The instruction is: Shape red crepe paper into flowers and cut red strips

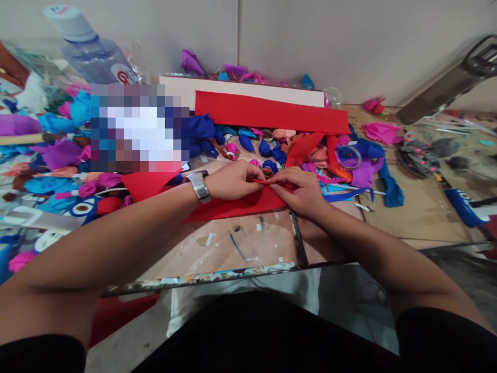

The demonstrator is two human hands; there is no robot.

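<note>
A long red strip of crepe-like material (233, 206) lies across the near part of the table, below and behind my hands. My left hand (232, 180), with a watch (199, 187) on the wrist, pinches the strip's upper edge between thumb and fingers. Close beside it, my right hand (298, 191) pinches the same edge, so the fingertips of both hands almost meet. Between them the edge looks gathered or folded into a narrow ridge. Another wide red strip (272, 112) lies flat behind, partly over a white board (178, 87).
Crumpled pieces in purple (58, 154), blue and pink crowd the left. A plastic bottle (97, 54) stands at the back left, beside a pixelated patch. A tape roll (348, 157) and orange-handled scissors (336, 172) lie right of centre. Cardboard (411, 212) covers the right side.
</note>
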